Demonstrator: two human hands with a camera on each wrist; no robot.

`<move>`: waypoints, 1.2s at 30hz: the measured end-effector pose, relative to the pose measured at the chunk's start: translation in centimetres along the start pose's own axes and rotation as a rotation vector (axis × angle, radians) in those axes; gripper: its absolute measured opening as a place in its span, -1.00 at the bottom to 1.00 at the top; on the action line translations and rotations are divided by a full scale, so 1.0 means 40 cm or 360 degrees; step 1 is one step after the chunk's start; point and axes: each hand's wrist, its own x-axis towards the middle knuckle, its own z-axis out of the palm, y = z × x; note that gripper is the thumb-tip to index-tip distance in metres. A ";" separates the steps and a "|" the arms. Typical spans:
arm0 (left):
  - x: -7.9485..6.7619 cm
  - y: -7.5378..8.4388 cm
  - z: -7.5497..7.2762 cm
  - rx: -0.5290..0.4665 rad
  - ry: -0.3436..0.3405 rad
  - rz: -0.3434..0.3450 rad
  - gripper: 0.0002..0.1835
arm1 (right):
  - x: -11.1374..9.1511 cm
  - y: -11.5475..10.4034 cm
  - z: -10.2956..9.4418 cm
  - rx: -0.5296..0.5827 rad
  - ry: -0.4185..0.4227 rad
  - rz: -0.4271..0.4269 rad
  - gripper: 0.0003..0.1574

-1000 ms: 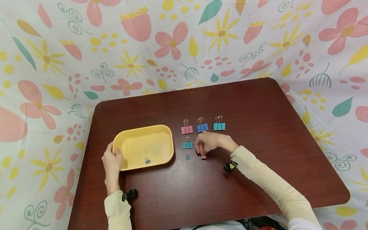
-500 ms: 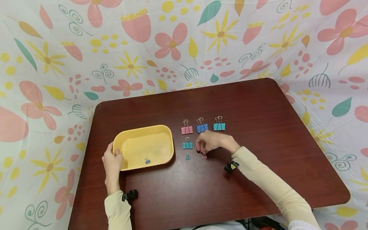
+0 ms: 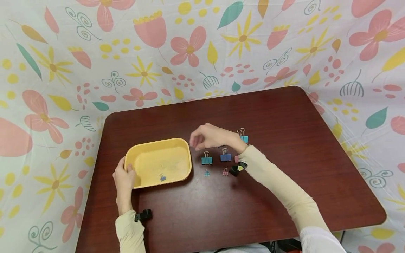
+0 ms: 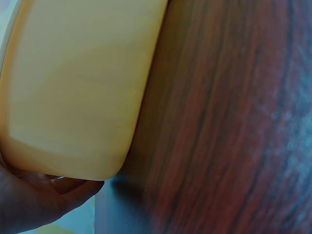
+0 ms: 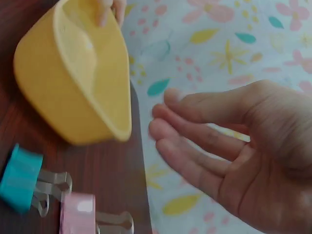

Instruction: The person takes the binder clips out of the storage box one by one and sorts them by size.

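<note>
My left hand (image 3: 124, 180) grips the left end of a yellow plastic tub (image 3: 186, 174), thumb over the rim and fingers outside. A small blue binder clip (image 3: 162, 177) lies inside the tub. My right hand (image 3: 209, 136) hovers just right of the tub, fingers loosely bent; in the right wrist view nothing is between them. Under it, a pink binder clip (image 5: 80, 214) and a teal binder clip (image 5: 22, 180) show in that view. Nearer me lie a blue binder clip (image 3: 225, 157), a tiny teal clip (image 3: 207, 173) and a tiny pink clip (image 3: 225, 171).
A large teal binder clip (image 3: 244, 138) and another pink clip (image 3: 236, 159) are partly covered by the right forearm. The brown table (image 3: 190, 218) has rounded corners and meets a flower-patterned cloth (image 3: 190, 80) at the back.
My right hand has let go of the tiny pink clip, which now stands in the front row, and has moved up and left toward the tub. The left hand stays at the tub.
</note>
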 end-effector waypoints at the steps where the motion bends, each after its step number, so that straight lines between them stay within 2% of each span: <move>1: 0.000 0.000 0.000 0.0002 0.0002 0.0000 -0.51 | 0.020 -0.008 0.005 0.0025 -0.0003 -0.0032 -0.84; 7: 0.001 -0.002 0.003 0.0022 0.0024 0.0019 -0.52 | 0.129 -0.044 0.062 0.0130 -0.0107 -0.0115 -0.87; 12: 0.004 -0.007 0.008 0.0031 0.0039 0.0023 -0.53 | 0.204 -0.058 0.141 0.0231 -0.0222 -0.0146 -0.83; 16: 0.004 -0.008 0.007 0.0022 0.0051 0.0019 -0.54 | 0.243 -0.065 0.205 0.0252 -0.0303 -0.0135 -0.77; 27: 0.010 -0.005 0.010 -0.0014 0.0062 0.0054 -0.54 | 0.269 -0.055 0.303 0.0139 -0.0421 0.0009 -0.79; 32: 0.009 -0.005 0.009 -0.0013 0.0066 0.0049 -0.55 | 0.265 -0.047 0.324 0.0109 -0.0377 -0.0017 -0.86; 36: 0.008 -0.007 0.007 0.0000 0.0059 0.0037 -0.55 | 0.259 -0.041 0.321 0.0098 -0.0299 -0.0039 -0.88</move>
